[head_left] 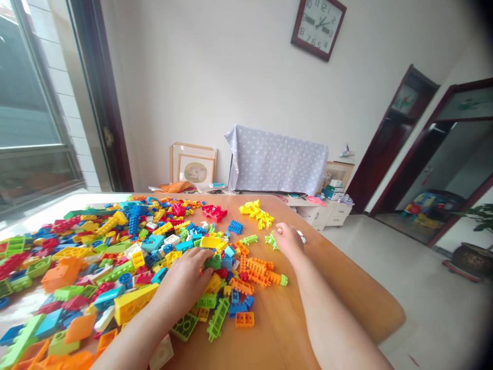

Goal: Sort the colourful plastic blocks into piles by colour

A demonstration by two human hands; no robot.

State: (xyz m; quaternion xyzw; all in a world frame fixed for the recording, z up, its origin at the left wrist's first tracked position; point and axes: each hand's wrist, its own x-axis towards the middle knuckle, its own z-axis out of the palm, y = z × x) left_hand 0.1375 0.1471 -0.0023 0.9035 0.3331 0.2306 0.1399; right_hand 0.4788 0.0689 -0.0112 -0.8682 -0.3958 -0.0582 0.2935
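Note:
A big heap of plastic building bricks (115,252) in many colours covers the left and middle of a wooden table (339,288). My left hand (185,280) lies on the heap's near edge, fingers curled round a green brick (213,262). My right hand (288,240) reaches farther out to the right, fingers closed next to small light green pieces (270,239); what it holds is hidden. Small sorted groups lie ahead: yellow pieces (256,211), red pieces (213,211), a blue piece (235,226) and orange pieces (256,271).
Behind the table stands a cabinet under a dotted grey cloth (277,159), with picture frames (192,164) leaning on the wall. A clock (318,25) hangs above. A window (34,113) is at left, doorways (442,164) and a potted plant (473,241) at right.

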